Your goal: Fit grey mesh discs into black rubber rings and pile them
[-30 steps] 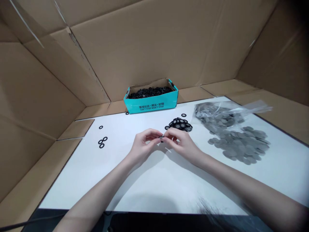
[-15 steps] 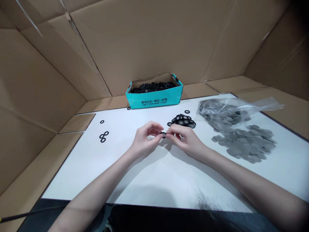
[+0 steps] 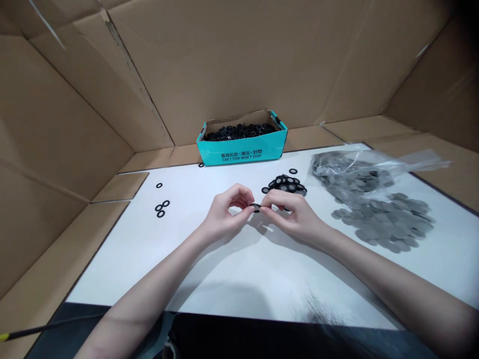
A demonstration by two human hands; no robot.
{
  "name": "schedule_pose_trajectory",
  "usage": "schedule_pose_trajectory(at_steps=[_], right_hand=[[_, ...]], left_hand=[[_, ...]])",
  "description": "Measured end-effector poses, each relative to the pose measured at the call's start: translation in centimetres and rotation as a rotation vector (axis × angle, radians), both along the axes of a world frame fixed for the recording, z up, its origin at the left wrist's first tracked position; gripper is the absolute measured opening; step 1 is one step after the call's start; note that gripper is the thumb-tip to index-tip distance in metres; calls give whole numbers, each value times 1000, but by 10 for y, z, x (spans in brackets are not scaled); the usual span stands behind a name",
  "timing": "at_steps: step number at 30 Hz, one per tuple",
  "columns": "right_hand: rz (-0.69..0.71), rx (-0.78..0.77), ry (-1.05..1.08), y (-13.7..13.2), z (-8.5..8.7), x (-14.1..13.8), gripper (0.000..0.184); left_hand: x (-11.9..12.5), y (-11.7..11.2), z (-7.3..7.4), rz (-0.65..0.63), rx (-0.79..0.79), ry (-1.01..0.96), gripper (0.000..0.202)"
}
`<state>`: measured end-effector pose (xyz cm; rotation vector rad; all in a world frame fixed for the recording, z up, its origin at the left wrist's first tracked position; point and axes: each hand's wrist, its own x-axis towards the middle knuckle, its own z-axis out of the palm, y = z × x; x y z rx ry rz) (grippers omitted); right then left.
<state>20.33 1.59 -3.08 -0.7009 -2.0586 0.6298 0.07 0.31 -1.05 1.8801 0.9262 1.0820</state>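
Between my hands, just above the white tabletop, is a small black ring with a grey disc in it (image 3: 256, 208). The fingertips of my left hand (image 3: 231, 212) pinch its left edge. My right hand (image 3: 294, 213) pinches the right edge with thumb and fingers. Right behind my right hand lies a pile of black rings with grey centres (image 3: 286, 184), partly covered by that hand. A heap of loose grey discs (image 3: 389, 222) is spread out to the right.
A teal box (image 3: 241, 151) full of black rings stands at the back. A clear plastic bag (image 3: 348, 172) with grey discs lies at the back right. Several loose black rings (image 3: 160, 214) are on the left. Cardboard walls (image 3: 243, 60) surround the table.
My right thumb and fingers look straighter along the ring's edge than before. Both hands still hold the ring in nearly the same place; the whole view has shifted slightly.
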Motion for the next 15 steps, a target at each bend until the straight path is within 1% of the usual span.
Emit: schedule_pose_trajectory(at_steps=[4,8,13,15], right_hand=[[18,18,3,-1,1,0,19],[23,17,-3,-2,2,0,18],[16,24,1,-2,1,0,18],[14,31,-2,-2,-1,0,18]], left_hand=[[-4,3,2,-57,31,27,10],[-5,3,5,-79,42,43,9],[-4,1,6,-39,107,119,4],[-3,1,6,-46,124,139,3]])
